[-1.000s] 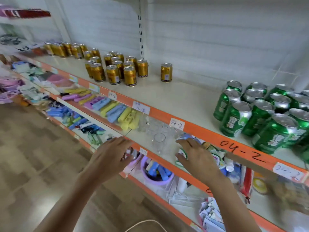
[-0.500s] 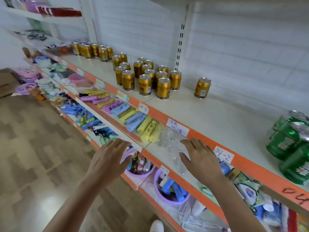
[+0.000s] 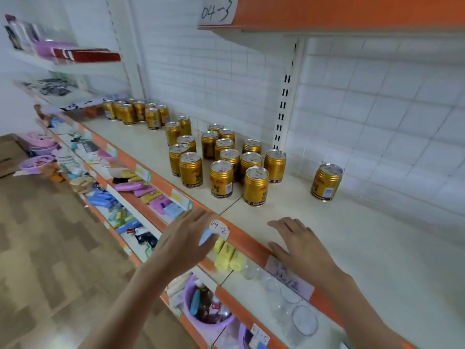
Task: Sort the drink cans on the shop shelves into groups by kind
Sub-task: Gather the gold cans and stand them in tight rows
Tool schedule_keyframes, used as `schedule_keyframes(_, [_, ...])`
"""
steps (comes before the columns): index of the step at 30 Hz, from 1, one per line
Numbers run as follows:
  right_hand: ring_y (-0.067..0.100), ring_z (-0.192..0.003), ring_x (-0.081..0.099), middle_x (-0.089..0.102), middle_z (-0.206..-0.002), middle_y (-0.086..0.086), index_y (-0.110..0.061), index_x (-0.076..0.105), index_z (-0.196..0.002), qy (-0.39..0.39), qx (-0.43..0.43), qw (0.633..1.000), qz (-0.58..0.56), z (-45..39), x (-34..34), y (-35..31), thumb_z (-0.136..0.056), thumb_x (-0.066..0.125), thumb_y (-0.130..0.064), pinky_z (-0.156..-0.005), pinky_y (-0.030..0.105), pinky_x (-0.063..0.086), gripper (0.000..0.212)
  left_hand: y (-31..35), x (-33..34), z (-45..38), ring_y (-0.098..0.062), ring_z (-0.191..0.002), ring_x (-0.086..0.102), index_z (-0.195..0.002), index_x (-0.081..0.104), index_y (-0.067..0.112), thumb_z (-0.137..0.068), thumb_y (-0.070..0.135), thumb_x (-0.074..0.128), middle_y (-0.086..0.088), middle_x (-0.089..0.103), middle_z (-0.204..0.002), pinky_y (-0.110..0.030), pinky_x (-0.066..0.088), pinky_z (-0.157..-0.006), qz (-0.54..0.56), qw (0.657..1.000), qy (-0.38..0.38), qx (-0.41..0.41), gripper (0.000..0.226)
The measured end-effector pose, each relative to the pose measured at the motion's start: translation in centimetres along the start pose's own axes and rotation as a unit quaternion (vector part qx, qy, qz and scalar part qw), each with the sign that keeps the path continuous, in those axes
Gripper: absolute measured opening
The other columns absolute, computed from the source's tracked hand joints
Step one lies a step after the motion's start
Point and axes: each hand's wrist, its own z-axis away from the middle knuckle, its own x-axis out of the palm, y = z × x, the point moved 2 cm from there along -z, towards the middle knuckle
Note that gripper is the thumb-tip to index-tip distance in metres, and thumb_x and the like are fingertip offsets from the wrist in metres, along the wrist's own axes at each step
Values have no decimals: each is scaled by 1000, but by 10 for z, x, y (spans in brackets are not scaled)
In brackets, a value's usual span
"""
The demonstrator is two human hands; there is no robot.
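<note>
Gold cans (image 3: 221, 159) stand upright in a cluster on the white shelf (image 3: 339, 235), 1 lone gold can (image 3: 326, 181) apart to the cluster's right, a smaller gold group (image 3: 136, 112) further left of the cluster. Both hands empty, fingers relaxed and spread, in front of the cluster: right hand (image 3: 299, 244) over the shelf's orange edge (image 3: 241, 238), left hand (image 3: 186, 238) just off it beside the "04-2" label (image 3: 219, 228).

Handwritten "04-3" on a white tag (image 3: 217, 11) at the left end of the upper shelf's orange front edge (image 3: 352, 11). Handwritten "04-2" on a white tag (image 3: 219, 229) on the can shelf's orange front edge (image 3: 247, 241). Partly legible "04-5" on a tag (image 3: 260, 335) on a lower shelf's edge. Small print on the gold cans (image 3: 221, 178) too blurred to read.
</note>
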Motion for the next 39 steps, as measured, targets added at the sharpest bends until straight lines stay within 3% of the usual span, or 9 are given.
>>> schedule_keyframes(4, [20,-82,64,62,-95,-1,-16,62,-109,-10,52,999,-3,-13,1,25,-75,59,-34,-59,32,56,38,-2,12,-54,-13,-114,50,-136,45,21,-94,36,50,5,50,-129,-25,43,-87,12,1000,-12,13,45])
schedule_keyframes(8, [21,-115,50,51,-124,1,-18,45,-134,-47,128,991,7,-22,-2,45,-93,51,-33,-90,35,47,44,-1,21,-123,-17,-112,51,-136,43,22,-92,36,52,3,47,-129,-28,45,-83,26,996,-5,88,47])
schedule_keyframes(11, [15,-125,39,41,-134,-4,-22,34,-140,-57,190,980,9,-28,-7,56,-96,42,-38,-99,29,39,47,0,33,-167,-18,-126,41,-141,35,23,-90,42,55,2,38,-139,-31,44,-92,5,990,-50,134,58])
schedule_keyframes(15, [14,-127,37,40,-137,-5,-21,33,-141,-49,270,961,12,-34,-11,67,-96,43,-38,-100,28,37,49,-4,48,-204,-18,-136,26,-147,21,22,-84,50,60,0,26,-146,-33,40,-100,-62,964,-159,202,80])
schedule_keyframes(20, [17,-122,40,44,-131,-1,-17,35,-139,-21,351,936,8,-39,-11,76,-95,46,-38,-96,28,38,50,-10,57,-217,-15,-128,37,-143,23,26,-80,48,65,3,32,-140,-30,42,-95,-29,946,-212,242,79])
schedule_keyframes(25, [21,-115,50,47,-125,4,-12,41,-130,39,452,888,-76,-55,-8,112,-89,57,-38,-91,33,44,51,-19,57,-219,-23,-128,43,-142,23,41,-78,57,63,-3,24,-149,-33,41,-97,18,946,-251,204,77])
schedule_keyframes(29, [26,-124,43,40,-133,11,-5,32,-134,83,542,825,-137,-81,-7,142,-80,67,-46,-97,37,38,77,-19,61,-215,-27,-138,31,-142,20,49,-78,70,50,-8,6,-157,-39,35,-107,34,957,-243,155,74])
schedule_keyframes(33, [30,-121,42,40,-127,11,-7,33,-129,101,573,804,-124,-109,1,155,-69,71,-58,-94,44,44,87,-11,65,-216,-25,-133,37,-142,22,42,-77,70,52,-7,21,-151,-37,38,-103,52,963,-227,137,77])
schedule_keyframes(39, [26,-106,51,49,-120,9,-8,41,-120,101,552,814,-151,-99,-3,157,-72,75,-40,-80,33,44,67,2,61,-227,-14,-123,44,-138,29,22,-69,52,74,2,44,-136,-28,42,-97,144,955,-229,126,88])
